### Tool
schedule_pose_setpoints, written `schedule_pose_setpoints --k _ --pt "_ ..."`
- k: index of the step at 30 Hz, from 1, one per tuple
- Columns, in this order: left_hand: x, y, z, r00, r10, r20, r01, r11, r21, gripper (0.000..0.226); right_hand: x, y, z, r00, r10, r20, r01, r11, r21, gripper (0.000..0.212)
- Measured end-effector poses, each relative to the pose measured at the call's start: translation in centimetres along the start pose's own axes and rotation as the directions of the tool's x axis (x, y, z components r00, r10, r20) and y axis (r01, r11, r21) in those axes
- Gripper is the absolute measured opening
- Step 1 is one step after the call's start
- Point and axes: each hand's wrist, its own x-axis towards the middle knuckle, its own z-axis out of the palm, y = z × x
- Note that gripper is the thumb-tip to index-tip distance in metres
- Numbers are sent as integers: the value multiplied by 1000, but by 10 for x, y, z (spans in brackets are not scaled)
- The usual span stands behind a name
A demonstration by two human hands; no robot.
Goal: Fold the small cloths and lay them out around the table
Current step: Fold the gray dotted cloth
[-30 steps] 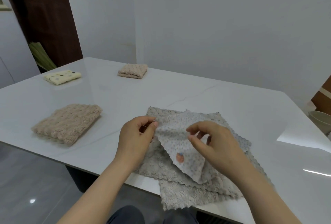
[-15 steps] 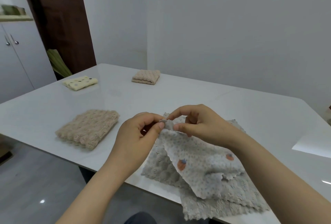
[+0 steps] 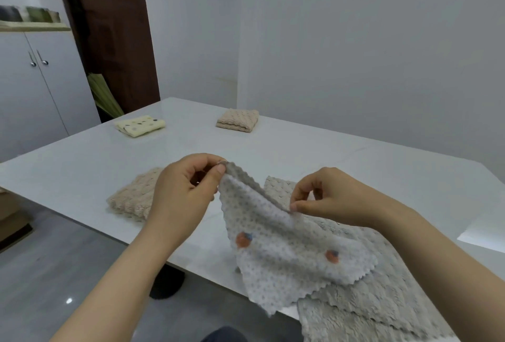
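At the near edge of the white table (image 3: 341, 150), around 5 o'clock in view, two bare hands hold one spotted grey cloth (image 3: 287, 254) up off the surface. Left hand (image 3: 180, 197) pinches the cloth's top corner between thumb and forefinger, other fingers curled. Right hand (image 3: 336, 199) pinches the upper edge a little further along, thumb and forefinger closed on the fabric. The cloth sags between the two grips and hangs down over the table edge. Two orange prints show on its face.

Under it at 5 o'clock lies a pile of unfolded fluffy grey cloths (image 3: 382, 306). At least two layers show; the exact count cannot be told.

Three folded cloths are laid out on the table, well apart:
- one beige cloth (image 3: 131, 199) at 9 o'clock, near the front edge, partly behind the left hand
- one cream dotted cloth (image 3: 140, 125) at 10 o'clock, near the far left corner
- one beige cloth (image 3: 237, 120) at 12 o'clock, near the far edge

Off the table at 10 o'clock: one grey cabinet (image 3: 35, 101) with two handles, one dark door (image 3: 109, 27) beside it.
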Motion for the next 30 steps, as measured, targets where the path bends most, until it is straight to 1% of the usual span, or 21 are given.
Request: schedule_pose_setpoints --k 3,4,5,7,9,10,12,13,15,16,18,21,26,28,30 --pt "2 -3 -8 1000 -11 -24 11 1000 7 25 1 8 3 999 32 12 -32 998 -47 7" --pt "2 -4 -10 1000 -12 -21 13 1000 15 25 2 9 5 1000 30 3 -30 998 -57 4" --pt "2 -4 -11 1000 -13 -14 13 1000 28 25 3 10 7 1000 22 -19 -23 998 -63 5" --pt "2 -4 -12 1000 -19 6 18 999 50 22 8 8 11 996 -14 -91 9 999 -51 13" --pt "2 -4 -12 999 -35 29 34 999 30 19 15 0 15 985 -76 -155 75 997 -9 21" --pt "1 -3 -11 998 -40 39 40 999 12 19 19 -6 17 981 -105 -165 109 994 19 25" --pt "1 0 -11 998 -39 47 39 999 -14 20 24 -16 21 981 -136 -138 145 988 58 30" --pt "1 2 -11 998 -33 45 34 999 -20 20 26 -21 24 982 -148 -119 155 987 53 28" --pt "2 5 -12 999 -22 38 23 999 -30 20 28 -25 28 979 -170 -112 169 985 -18 12" --pt "2 6 -14 999 -18 36 19 999 -36 20 28 -25 30 978 -169 -126 163 985 -53 8" --pt "3 7 -16 999 -13 32 15 999 -51 21 28 -20 31 978 -138 -154 126 988 -86 15" --pt "2 7 -20 1000 -13 25 15 997 -80 21 24 -6 30 982 -72 -176 53 992 -111 15" --pt "-1 9 -26 1000 -8 3 8 997 -77 20 22 16 33 995 13 -98 -24 994 -108 13" --pt "-2 10 -27 1000 -10 -1 10 997 -79 20 21 20 38 996 20 -82 -28 995 -100 14" --pt "-3 11 -29 1000 -15 -4 15 996 -86 20 22 22 44 996 14 -90 -26 990 -138 15"
